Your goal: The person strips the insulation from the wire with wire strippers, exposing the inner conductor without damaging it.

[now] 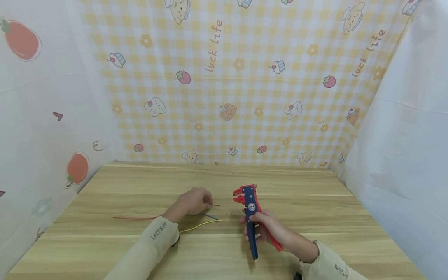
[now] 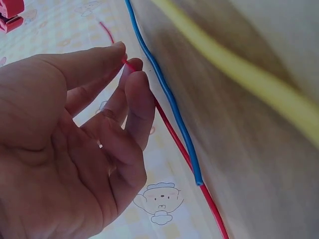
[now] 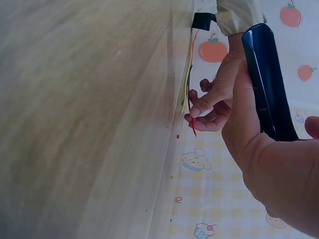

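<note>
My left hand (image 1: 191, 201) pinches a thin red wire (image 2: 173, 127) between thumb and fingertips. A short end of it sticks out past the fingers toward the right, and its long tail (image 1: 136, 218) stretches left along the table. Close beside that hand lie a blue wire (image 2: 164, 84) and a yellow wire (image 1: 198, 225). My right hand (image 1: 276, 230) grips wire strippers (image 1: 250, 200) with blue and red handles, held above the table. Their red jaws stand apart, pointing left toward the red wire's end, with no wire between them.
Beneath everything is a wood-grain table (image 1: 315, 202). Tiny scraps, one of them a red bit (image 3: 178, 136), show in the right wrist view. A checked cloth (image 1: 245, 89) hangs at the back, and white cloths (image 1: 395, 116) hang at both sides.
</note>
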The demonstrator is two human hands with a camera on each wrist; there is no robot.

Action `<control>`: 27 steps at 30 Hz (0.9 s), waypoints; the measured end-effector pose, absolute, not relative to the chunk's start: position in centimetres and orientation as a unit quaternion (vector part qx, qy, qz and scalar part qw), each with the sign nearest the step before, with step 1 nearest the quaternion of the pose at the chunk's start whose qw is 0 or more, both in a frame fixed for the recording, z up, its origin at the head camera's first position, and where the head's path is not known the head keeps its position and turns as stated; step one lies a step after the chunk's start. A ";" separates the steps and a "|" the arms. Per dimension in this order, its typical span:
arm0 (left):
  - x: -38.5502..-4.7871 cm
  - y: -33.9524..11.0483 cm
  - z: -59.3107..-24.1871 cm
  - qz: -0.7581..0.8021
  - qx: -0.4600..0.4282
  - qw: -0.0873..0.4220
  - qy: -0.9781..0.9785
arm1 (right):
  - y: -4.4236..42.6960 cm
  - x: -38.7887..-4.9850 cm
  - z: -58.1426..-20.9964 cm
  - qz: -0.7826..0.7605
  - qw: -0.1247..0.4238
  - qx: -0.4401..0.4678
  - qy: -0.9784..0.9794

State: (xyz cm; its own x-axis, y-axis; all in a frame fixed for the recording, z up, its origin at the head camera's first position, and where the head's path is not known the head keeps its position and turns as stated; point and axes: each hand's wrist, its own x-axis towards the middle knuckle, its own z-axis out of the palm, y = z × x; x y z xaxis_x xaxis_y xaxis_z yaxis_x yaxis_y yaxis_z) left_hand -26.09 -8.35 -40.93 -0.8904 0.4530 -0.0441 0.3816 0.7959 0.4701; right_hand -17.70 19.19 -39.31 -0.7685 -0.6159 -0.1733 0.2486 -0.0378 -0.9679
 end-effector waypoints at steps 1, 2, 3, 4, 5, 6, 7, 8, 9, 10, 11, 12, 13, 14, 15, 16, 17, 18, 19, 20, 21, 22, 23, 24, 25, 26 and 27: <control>-26.1 -8.3 -40.9 0.229 0.220 0.078 0.945 | 19.2 -17.7 -39.3 -0.705 0.306 -0.148 0.623; -26.1 -8.3 -40.9 0.228 0.218 0.079 0.946 | 19.2 -17.7 -39.4 -0.704 0.305 -0.147 0.624; -26.1 -8.3 -40.9 0.228 0.217 0.079 0.946 | 19.2 -17.7 -39.4 -0.704 0.304 -0.147 0.624; -26.1 -8.3 -41.0 0.228 0.216 0.079 0.946 | 19.3 -17.7 -39.4 -0.704 0.305 -0.150 0.623; -26.1 -8.3 -41.0 0.228 0.215 0.078 0.946 | 19.3 -17.7 -39.4 -0.705 0.307 -0.154 0.621; -26.1 -8.3 -41.1 0.230 0.214 0.076 0.946 | 19.4 -17.8 -39.3 -0.705 0.309 -0.158 0.619; -26.1 -8.3 -41.1 0.232 0.214 0.072 0.946 | 19.4 -17.8 -39.3 -0.705 0.309 -0.161 0.618; -26.1 -8.3 -41.0 0.235 0.213 0.068 0.946 | 19.5 -17.8 -39.3 -0.705 0.309 -0.164 0.617; -26.0 -8.4 -41.0 0.239 0.212 0.062 0.946 | 19.5 -17.8 -39.3 -0.705 0.310 -0.168 0.615; -26.0 -8.4 -40.9 0.242 0.211 0.056 0.945 | 19.5 -17.9 -39.3 -0.705 0.310 -0.172 0.615; -26.0 -8.4 -40.8 0.245 0.210 0.051 0.945 | 19.5 -17.9 -39.3 -0.705 0.309 -0.173 0.615; -25.9 -8.4 -40.8 0.249 0.208 0.046 0.945 | 19.5 -17.9 -39.3 -0.704 0.306 -0.172 0.617; -25.9 -8.4 -40.7 0.251 0.208 0.042 0.944 | 19.5 -17.9 -39.3 -0.704 0.304 -0.171 0.619; -25.9 -8.4 -40.6 0.253 0.208 0.039 0.944 | 19.5 -18.0 -39.3 -0.704 0.303 -0.171 0.620; -25.9 -8.4 -40.6 0.255 0.208 0.036 0.944 | 19.5 -18.0 -39.4 -0.703 0.302 -0.172 0.621; -25.9 -8.4 -40.6 0.256 0.208 0.034 0.943 | 19.5 -18.0 -39.4 -0.702 0.302 -0.172 0.622; -25.9 -8.4 -40.6 0.258 0.207 0.032 0.943 | 19.5 -18.1 -39.4 -0.701 0.302 -0.173 0.623; -25.8 -8.4 -40.6 0.261 0.206 0.030 0.943 | 19.5 -18.1 -39.4 -0.699 0.301 -0.174 0.625; -25.8 -8.4 -40.6 0.263 0.205 0.027 0.942 | 19.6 -18.1 -39.4 -0.698 0.302 -0.176 0.625; -25.8 -8.4 -40.6 0.266 0.203 0.024 0.942 | 19.6 -18.2 -39.4 -0.697 0.302 -0.177 0.626; -25.8 -8.3 -40.6 0.270 0.200 0.022 0.942 | 19.6 -18.2 -39.4 -0.696 0.302 -0.179 0.627; -25.7 -8.4 -40.6 0.272 0.200 0.018 0.941 | 19.6 -18.2 -39.4 -0.695 0.302 -0.180 0.627; -25.6 -8.4 -40.6 0.274 0.198 0.015 0.941 | 19.6 -18.3 -39.4 -0.695 0.303 -0.181 0.627; -25.6 -8.4 -40.5 0.277 0.197 0.013 0.940 | 19.6 -18.3 -39.4 -0.695 0.303 -0.182 0.626; -25.6 -8.3 -40.5 0.280 0.195 0.011 0.940 | 19.7 -18.3 -39.4 -0.695 0.302 -0.183 0.626; -25.5 -8.3 -40.5 0.282 0.195 0.008 0.939 | 19.7 -18.3 -39.5 -0.695 0.300 -0.183 0.627; -25.5 -8.3 -40.5 0.285 0.195 0.006 0.938 | 19.7 -18.3 -39.5 -0.695 0.299 -0.183 0.628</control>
